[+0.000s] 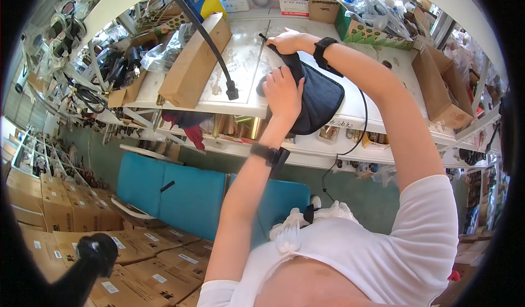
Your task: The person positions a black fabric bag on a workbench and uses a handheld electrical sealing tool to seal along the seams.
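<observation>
A dark padded cloth piece [320, 100], rounded at its lower end and stitched along its edge, lies over the front edge of the white shelf table. My left hand [284, 91] is closed on its left side, fingers bent over the dark fabric. At its far upper end, my right hand [290, 41] pinches a narrow black strip of it, whose tip sticks out to the left. What my fingertips hold underneath is hidden. Black bands sit on both my wrists, and a thin black cable [365, 115] hangs from near the right one.
A long cardboard box [197, 61] stands on the table to the left, and an open carton [443, 88] to the right. A black cable with a plug-like end [232, 91] hangs in front. Below are a teal bench [180, 195] and stacked cartons [158, 277].
</observation>
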Demonstrator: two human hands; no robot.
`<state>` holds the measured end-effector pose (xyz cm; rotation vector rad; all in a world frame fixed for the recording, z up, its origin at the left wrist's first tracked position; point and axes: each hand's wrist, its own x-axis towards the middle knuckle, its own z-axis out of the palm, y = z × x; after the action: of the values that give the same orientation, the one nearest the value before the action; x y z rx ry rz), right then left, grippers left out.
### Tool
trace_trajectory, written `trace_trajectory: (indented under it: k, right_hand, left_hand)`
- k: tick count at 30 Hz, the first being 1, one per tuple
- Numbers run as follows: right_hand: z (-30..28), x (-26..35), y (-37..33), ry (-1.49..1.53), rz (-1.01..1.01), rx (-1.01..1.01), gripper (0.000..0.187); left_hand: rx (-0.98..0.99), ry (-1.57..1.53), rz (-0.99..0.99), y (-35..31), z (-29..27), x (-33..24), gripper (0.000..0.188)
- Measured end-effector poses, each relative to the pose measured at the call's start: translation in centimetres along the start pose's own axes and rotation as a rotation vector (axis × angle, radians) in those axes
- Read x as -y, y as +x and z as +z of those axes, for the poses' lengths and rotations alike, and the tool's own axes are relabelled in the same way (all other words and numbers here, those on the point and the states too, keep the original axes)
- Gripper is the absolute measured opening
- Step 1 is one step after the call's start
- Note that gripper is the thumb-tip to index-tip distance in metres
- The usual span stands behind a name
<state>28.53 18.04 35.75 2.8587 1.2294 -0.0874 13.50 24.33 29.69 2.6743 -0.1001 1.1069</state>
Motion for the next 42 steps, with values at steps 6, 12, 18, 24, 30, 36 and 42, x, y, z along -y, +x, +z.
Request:
trace_trajectory:
  k: [6,12,18,24,30,36,42]
  right_hand:
    - [-0.6,1.2,-3.4,0.089,-0.182,0.251,0.039]
    - [0.6,1.4,-6.8,0.02,-0.191,0.276,0.042]
    - [-0.1,0.2,-1.2,-0.031,-0.067,0.165,0.045]
    - [-0.4,-0.7,0.4,0.217,-0.071,0.141,0.047]
    - [-0.4,0.5,-2.4,0.306,-0.075,0.235,0.047]
    - [-1.4,2.4,-8.5,0.376,-0.044,0.315,0.046]
    - [1.2,2.7,-14.3,0.311,-0.014,0.079,0.041]
  left_hand:
    - [0.086,-0.134,0.025,-1.4,-1.6,1.4,0.034]
    - [0.076,-0.271,0.12,-2.9,-2.7,1.5,0.034]
    - [0.022,-0.266,0.138,-0.9,-1.3,1.8,0.034]
    - [0.062,-0.26,0.028,0.1,-0.2,2.5,0.036]
    - [0.05,-0.316,-0.002,0.3,-0.4,2.8,0.037]
    - [0.124,-0.347,-0.02,-0.3,-1.4,3.2,0.042]
    - [0.055,-0.405,0.111,-1.8,-2.0,2.8,0.042]
